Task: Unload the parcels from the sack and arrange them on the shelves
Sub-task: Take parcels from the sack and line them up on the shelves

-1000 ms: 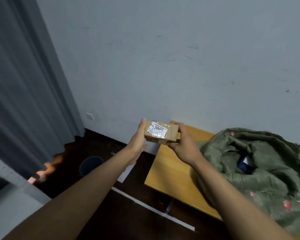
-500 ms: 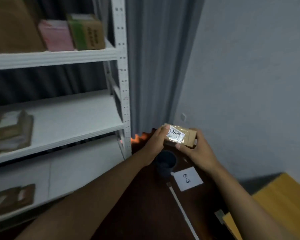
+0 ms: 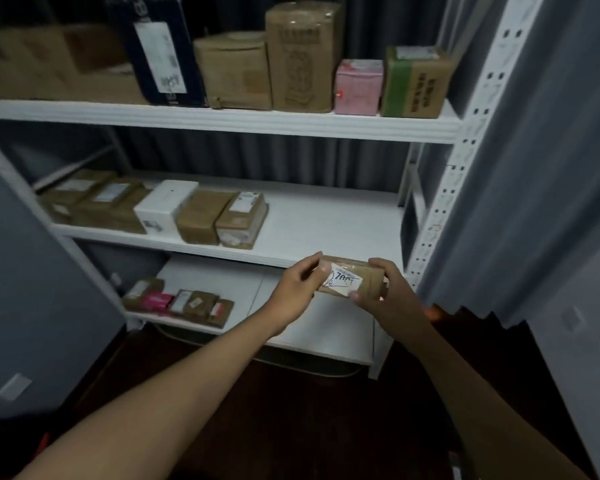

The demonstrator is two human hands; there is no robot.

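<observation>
Tan cardboard parcel (image 3: 350, 279) with a white label inked in dark handwriting, white metal shelves (image 3: 222, 121), brown boxes in rows, one pink box (image 3: 359, 87), one green-banded box (image 3: 417, 83), a white box (image 3: 165, 205) — grey curtain (image 3: 534, 168), dark brown floor (image 3: 291, 410).

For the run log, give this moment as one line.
small brown cardboard parcel | held: left hand, right hand | before white metal shelves
</observation>
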